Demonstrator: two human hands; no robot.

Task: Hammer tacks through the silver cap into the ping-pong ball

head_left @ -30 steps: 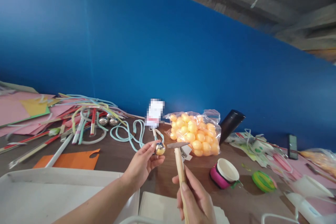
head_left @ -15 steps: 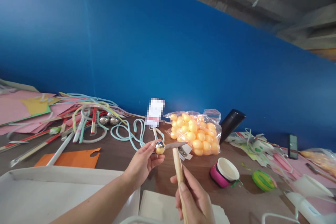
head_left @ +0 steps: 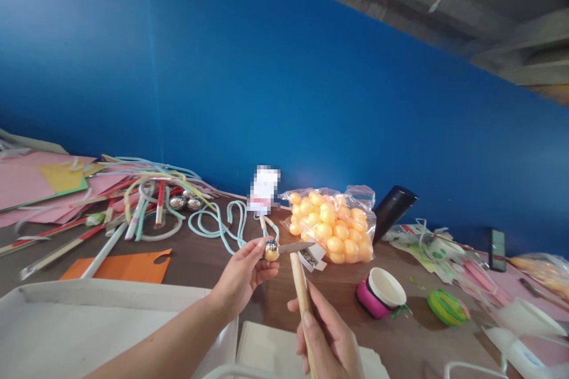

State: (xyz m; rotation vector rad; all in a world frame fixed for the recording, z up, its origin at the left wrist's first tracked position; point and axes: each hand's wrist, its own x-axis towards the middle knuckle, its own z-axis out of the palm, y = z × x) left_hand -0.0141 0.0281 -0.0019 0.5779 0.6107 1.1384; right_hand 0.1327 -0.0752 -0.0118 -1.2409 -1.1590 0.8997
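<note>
My left hand [head_left: 246, 275] pinches a small shiny metal ball [head_left: 271, 250] between thumb and fingers, above the brown table. A yellowish reflection shows on the ball's lower half. My right hand [head_left: 326, 328] is wrapped around the pale wooden handle of a small hammer [head_left: 301, 284]. Its narrow, tapering metal head lies crosswise at the top, one end at the ball's right side; whether they touch I cannot tell. Behind the hammer head sits a small open white packet [head_left: 313, 256] with tiny dark pieces in it.
A clear bag of orange balls [head_left: 331, 228] lies behind my hands, beside a black cylinder [head_left: 395, 210]. To the right stands a pink-sleeved cup [head_left: 373, 302] near a green tape roll [head_left: 447, 308]. On the left are a white tray [head_left: 115, 290], several silver balls [head_left: 178, 202] and blue cord [head_left: 217, 225].
The view has shifted very slightly. Both hands keep the same grip, and the ball and hammer head stay in nearly the same position against each other.
</note>
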